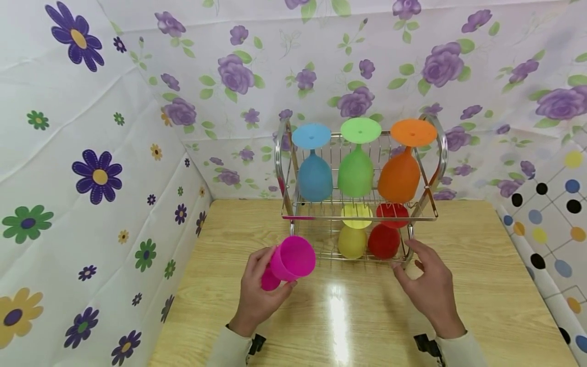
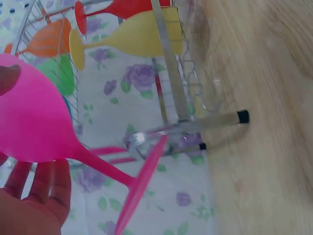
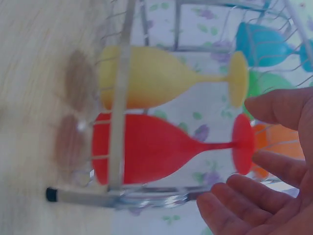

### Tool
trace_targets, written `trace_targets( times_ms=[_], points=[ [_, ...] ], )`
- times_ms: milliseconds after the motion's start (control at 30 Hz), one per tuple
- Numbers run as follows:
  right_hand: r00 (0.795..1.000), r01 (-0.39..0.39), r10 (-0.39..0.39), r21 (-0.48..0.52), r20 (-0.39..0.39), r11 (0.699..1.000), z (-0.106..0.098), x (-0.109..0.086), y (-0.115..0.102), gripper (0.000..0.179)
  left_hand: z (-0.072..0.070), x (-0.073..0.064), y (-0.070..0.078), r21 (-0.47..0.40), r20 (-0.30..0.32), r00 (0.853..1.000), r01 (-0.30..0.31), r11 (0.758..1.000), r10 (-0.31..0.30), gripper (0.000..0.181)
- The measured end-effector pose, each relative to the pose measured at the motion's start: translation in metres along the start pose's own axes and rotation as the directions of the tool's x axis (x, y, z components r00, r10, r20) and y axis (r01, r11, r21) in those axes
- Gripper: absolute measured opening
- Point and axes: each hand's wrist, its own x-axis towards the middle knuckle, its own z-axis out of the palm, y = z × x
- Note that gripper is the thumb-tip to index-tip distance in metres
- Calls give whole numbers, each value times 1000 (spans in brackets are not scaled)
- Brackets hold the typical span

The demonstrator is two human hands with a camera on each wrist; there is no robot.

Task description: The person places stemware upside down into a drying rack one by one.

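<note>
My left hand (image 1: 258, 298) holds a pink plastic goblet (image 1: 293, 257) by its bowl, left of the rack's lower shelf; the mouth faces up toward the head camera. In the left wrist view the goblet's foot (image 2: 142, 186) points toward the rack's leg. My right hand (image 1: 431, 288) is beside the lower shelf's right front corner, fingers apart and holding nothing. Nearest to it, a red goblet (image 1: 384, 241) stands upside down on that shelf, a yellow goblet (image 1: 352, 242) to its left. The right wrist view shows the fingers near the red goblet's foot (image 3: 243, 144).
A two-tier metal wire rack (image 1: 357, 218) stands at the back of the wooden table (image 1: 238, 224). Its upper shelf carries upside-down blue (image 1: 315, 178), green (image 1: 355, 173) and orange (image 1: 399, 176) goblets. Floral cloth (image 1: 257, 102) hangs behind, and patterned cloths flank both sides.
</note>
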Motion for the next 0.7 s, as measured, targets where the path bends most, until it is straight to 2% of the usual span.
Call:
trace_targets(
  times_ms=[133, 400, 533, 700],
  points=[
    [998, 25, -28, 43, 61, 999, -4, -3, -16, 64, 7, 2, 12, 29, 46, 998, -41, 999, 40, 90],
    [975, 145, -162, 115, 151, 983, -11, -10, -46, 74, 18, 8, 32, 56, 119, 986, -125, 991, 117, 90],
    [953, 190, -218, 144, 211, 971, -14, -13, -59, 79, 23, 11, 39, 83, 163, 977, -153, 985, 138, 90],
    [909, 263, -319, 222, 270, 939, -14, -16, -73, 84, 30, 14, 46, 149, 246, 957, -193, 970, 152, 90]
  ],
)
